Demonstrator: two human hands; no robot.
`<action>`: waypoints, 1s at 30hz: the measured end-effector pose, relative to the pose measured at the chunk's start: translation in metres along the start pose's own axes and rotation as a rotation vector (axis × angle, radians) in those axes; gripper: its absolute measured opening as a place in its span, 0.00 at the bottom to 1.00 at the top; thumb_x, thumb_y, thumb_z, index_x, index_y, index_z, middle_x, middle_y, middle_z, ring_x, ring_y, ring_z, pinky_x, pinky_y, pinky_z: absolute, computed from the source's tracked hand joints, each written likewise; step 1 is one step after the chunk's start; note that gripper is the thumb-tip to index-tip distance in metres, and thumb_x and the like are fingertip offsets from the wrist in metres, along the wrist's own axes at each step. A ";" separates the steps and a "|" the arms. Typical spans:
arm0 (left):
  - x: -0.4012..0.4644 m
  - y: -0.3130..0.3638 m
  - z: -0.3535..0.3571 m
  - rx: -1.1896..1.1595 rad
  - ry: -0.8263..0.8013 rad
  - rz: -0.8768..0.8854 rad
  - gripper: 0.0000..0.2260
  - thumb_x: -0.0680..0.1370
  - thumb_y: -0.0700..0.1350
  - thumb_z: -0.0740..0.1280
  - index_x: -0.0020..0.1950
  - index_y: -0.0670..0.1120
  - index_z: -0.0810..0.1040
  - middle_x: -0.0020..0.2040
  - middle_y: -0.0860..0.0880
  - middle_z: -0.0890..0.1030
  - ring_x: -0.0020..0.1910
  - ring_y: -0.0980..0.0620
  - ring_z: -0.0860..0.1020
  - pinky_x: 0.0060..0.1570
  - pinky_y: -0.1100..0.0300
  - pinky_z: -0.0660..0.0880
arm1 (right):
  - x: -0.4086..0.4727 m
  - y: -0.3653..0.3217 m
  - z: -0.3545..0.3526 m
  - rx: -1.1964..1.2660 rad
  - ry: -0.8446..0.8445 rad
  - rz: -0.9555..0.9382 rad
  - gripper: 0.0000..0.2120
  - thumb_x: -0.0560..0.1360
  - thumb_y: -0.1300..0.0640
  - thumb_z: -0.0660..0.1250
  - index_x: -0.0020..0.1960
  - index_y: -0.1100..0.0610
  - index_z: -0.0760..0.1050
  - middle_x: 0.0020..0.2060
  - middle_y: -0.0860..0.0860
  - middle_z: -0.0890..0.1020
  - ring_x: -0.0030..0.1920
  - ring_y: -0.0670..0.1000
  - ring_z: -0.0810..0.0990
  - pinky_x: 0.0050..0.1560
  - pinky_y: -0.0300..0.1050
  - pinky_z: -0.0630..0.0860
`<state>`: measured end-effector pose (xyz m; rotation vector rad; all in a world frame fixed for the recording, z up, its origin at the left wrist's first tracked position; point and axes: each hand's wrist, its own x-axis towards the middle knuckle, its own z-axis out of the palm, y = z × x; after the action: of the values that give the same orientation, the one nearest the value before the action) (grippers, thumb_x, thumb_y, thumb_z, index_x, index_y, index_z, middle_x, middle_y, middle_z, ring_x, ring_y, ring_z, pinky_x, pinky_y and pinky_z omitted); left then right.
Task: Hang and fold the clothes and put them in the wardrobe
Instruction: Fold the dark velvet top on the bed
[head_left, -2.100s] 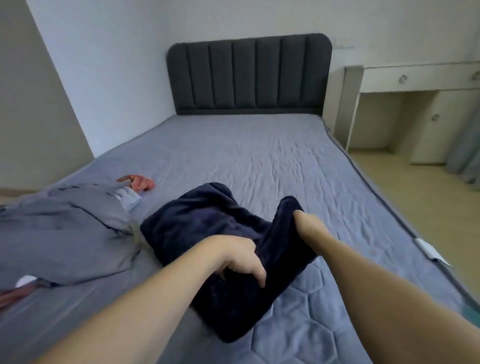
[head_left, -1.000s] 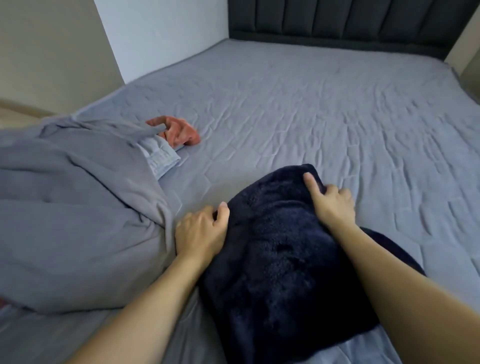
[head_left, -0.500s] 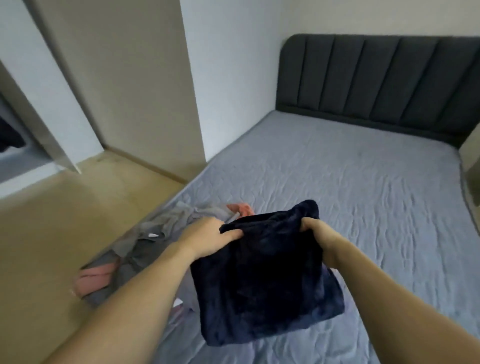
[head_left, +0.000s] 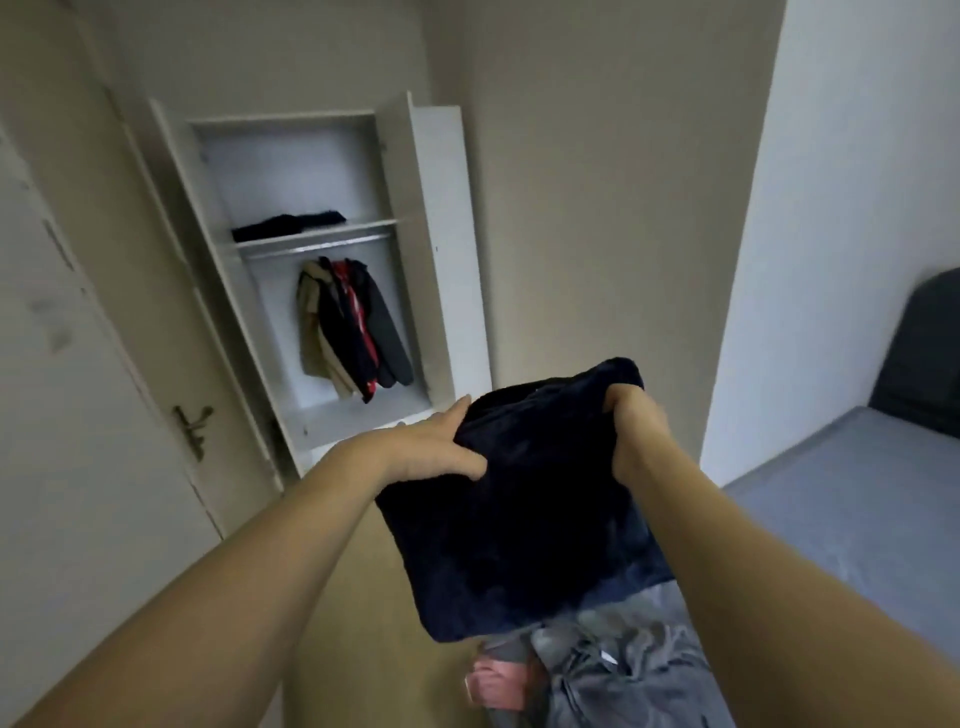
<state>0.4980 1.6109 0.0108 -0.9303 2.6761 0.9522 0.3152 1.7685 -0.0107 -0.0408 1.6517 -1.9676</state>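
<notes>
Both hands, left (head_left: 436, 449) and right (head_left: 631, 423), grip the folded garment (head_left: 524, 525); wardrobe (head_left: 322, 270) holds some clothes, grey pile (head_left: 623, 670) remains unsorted.

Folded navy fleece garment (head_left: 524, 525), gripped by left hand (head_left: 431, 449) and right hand (head_left: 631, 421); open wardrobe (head_left: 441, 249) beyond, jackets (head_left: 353, 332) hanging inside.

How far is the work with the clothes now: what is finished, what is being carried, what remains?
Done: several garments hang on the rail of the open wardrobe, and a dark folded item lies on its shelf. In hand: left hand and right hand grip the folded navy garment. Left: grey clothes and a pink piece lie below it.
</notes>
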 end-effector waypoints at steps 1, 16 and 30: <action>0.004 -0.009 -0.016 0.006 0.074 0.006 0.46 0.61 0.59 0.69 0.76 0.65 0.51 0.73 0.55 0.65 0.70 0.46 0.67 0.68 0.49 0.68 | 0.005 -0.006 0.026 -0.003 -0.021 0.016 0.13 0.60 0.62 0.60 0.44 0.60 0.74 0.36 0.54 0.74 0.37 0.55 0.73 0.33 0.44 0.70; 0.215 -0.140 -0.284 0.295 0.727 -0.144 0.05 0.72 0.45 0.61 0.44 0.48 0.75 0.41 0.50 0.76 0.37 0.49 0.74 0.34 0.57 0.68 | 0.219 -0.061 0.381 -0.223 -0.219 -0.435 0.20 0.76 0.54 0.56 0.65 0.61 0.69 0.49 0.54 0.77 0.48 0.55 0.77 0.48 0.50 0.75; 0.483 -0.313 -0.542 0.431 0.868 -0.121 0.09 0.76 0.43 0.59 0.36 0.52 0.68 0.39 0.52 0.74 0.38 0.51 0.72 0.32 0.58 0.63 | 0.466 -0.075 0.718 -0.109 -0.257 -0.498 0.17 0.82 0.54 0.56 0.67 0.60 0.67 0.61 0.57 0.76 0.61 0.59 0.75 0.65 0.57 0.72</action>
<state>0.3355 0.8444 0.1138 -1.6302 3.1956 -0.1399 0.1595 0.9282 0.0776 -0.7812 1.6827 -2.1032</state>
